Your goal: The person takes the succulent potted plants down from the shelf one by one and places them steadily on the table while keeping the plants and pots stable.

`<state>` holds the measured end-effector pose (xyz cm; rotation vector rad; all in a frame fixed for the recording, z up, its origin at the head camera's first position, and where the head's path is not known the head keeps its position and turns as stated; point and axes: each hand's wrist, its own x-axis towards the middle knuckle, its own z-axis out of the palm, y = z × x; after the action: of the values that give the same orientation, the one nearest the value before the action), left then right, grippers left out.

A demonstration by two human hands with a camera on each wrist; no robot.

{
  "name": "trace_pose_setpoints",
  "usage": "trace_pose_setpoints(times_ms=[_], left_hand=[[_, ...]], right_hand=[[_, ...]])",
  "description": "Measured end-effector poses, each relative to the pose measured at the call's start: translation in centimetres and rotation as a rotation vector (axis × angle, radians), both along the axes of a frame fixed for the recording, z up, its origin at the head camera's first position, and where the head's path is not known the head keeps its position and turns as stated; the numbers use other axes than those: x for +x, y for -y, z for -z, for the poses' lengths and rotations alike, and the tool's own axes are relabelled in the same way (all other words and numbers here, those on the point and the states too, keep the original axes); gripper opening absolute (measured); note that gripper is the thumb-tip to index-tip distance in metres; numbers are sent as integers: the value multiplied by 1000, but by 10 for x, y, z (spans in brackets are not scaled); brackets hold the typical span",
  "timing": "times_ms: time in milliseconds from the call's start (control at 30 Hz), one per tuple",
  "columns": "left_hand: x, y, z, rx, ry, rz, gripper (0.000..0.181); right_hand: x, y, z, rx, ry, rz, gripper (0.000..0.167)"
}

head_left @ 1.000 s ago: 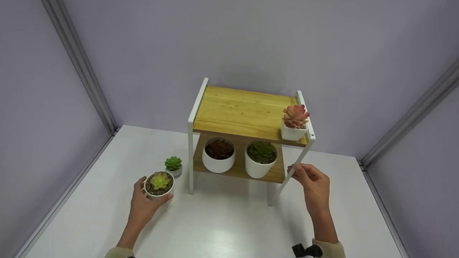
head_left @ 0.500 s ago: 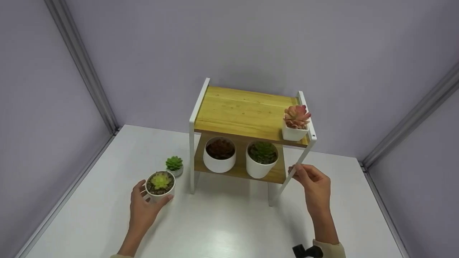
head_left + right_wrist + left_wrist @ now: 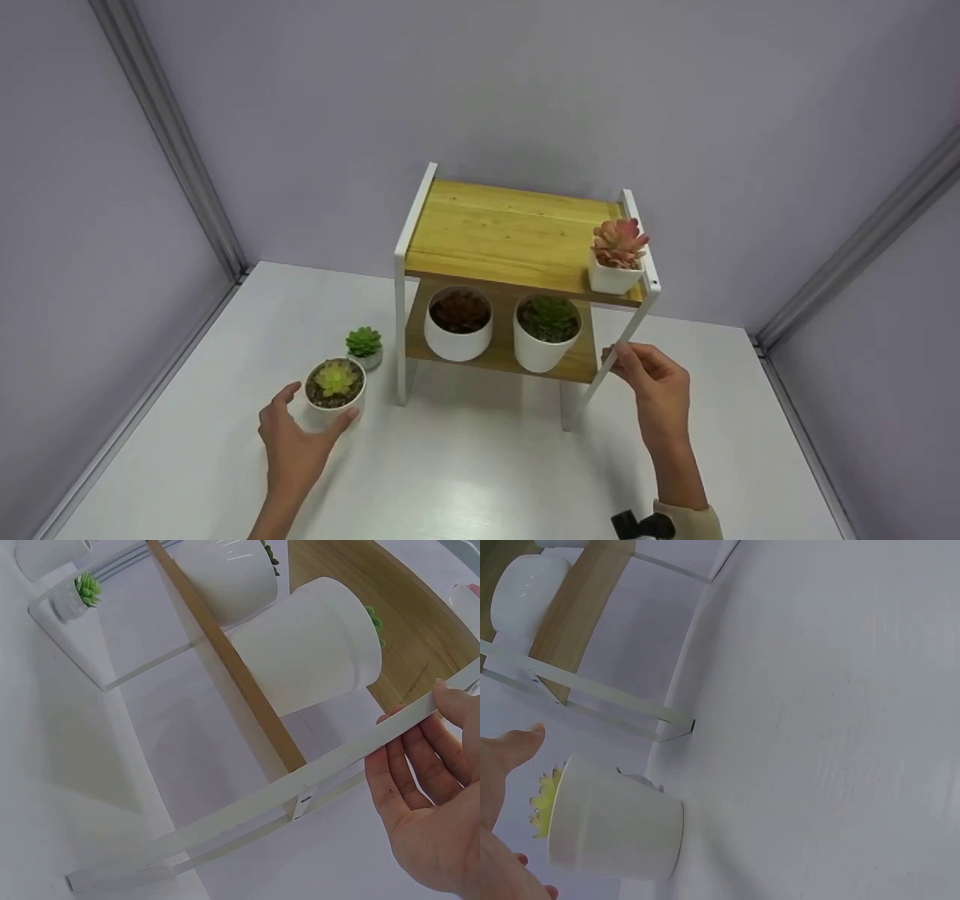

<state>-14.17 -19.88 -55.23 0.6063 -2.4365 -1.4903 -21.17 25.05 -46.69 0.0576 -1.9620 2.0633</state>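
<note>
A yellow-green succulent in a round white pot (image 3: 335,384) stands upright on the white table. My left hand (image 3: 296,444) is spread beside it, thumb and fingers apart; the left wrist view shows a gap between the thumb and the pot (image 3: 619,821). My right hand (image 3: 658,390) pinches the front right leg (image 3: 337,757) of a two-tier wooden shelf (image 3: 495,229) with a white frame. On its lower board sit a dark red succulent in a white pot (image 3: 459,341) and a green succulent in a taller white pot (image 3: 544,349).
A pink succulent in a square white pot (image 3: 615,274) stands at the upper board's right front corner. Behind the yellow-green plant is a small green succulent in a grey pot (image 3: 365,351). Pale walls (image 3: 337,112) enclose the table (image 3: 465,480) at the back and sides.
My left hand has let go of the pot with the yellow-green succulent, and its fingers have spread away to the left. My right hand stays on the shelf leg.
</note>
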Motion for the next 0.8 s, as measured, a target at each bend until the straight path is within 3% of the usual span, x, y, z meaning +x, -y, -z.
trace_pose_setpoints(times_ms=[267, 500, 800], left_hand=[[7, -12, -16, -13, -42, -26, 90], [6, -18, -22, 5, -77, -47, 87], [6, -23, -23, 10, -234, -42, 77]], right_hand=[[0, -1, 2, 25, -11, 5, 32], [1, 0, 1, 37, -7, 8, 31], [1, 0, 0, 39, 4, 16, 31]])
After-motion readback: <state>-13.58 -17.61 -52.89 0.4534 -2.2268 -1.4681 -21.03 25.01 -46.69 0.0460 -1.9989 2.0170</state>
